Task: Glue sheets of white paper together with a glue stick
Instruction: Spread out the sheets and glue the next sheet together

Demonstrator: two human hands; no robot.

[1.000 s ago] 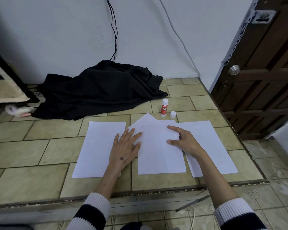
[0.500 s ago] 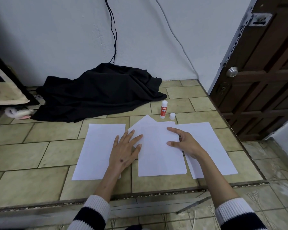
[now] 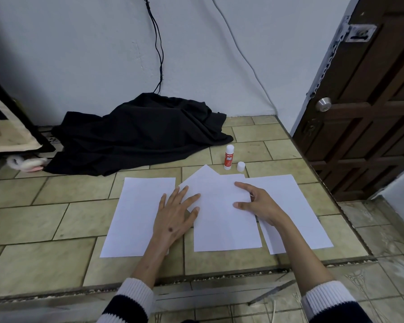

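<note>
Several white paper sheets lie on the tiled floor. A middle sheet (image 3: pixel 222 220) lies on top of a tilted one whose corner (image 3: pixel 204 172) pokes out behind it. Another sheet (image 3: pixel 135 213) lies to the left and one (image 3: pixel 296 210) to the right. My left hand (image 3: pixel 176 212) rests flat with spread fingers across the left sheet and the middle sheet's left edge. My right hand (image 3: pixel 257 202) presses fingertip and thumb on the middle sheet's right edge. A red and white glue stick (image 3: pixel 229 157) stands upright behind the sheets, its white cap (image 3: pixel 241 166) beside it.
A heap of black cloth (image 3: pixel 138 134) lies against the white wall, with cables hanging above it. A dark wooden door (image 3: pixel 364 101) closes the right side. The tiled step's front edge (image 3: pixel 196 273) runs just below the sheets. Furniture (image 3: pixel 7 136) stands at the far left.
The view has tilted slightly upward. Both hands stay on the middle sheet, almost unmoved.
</note>
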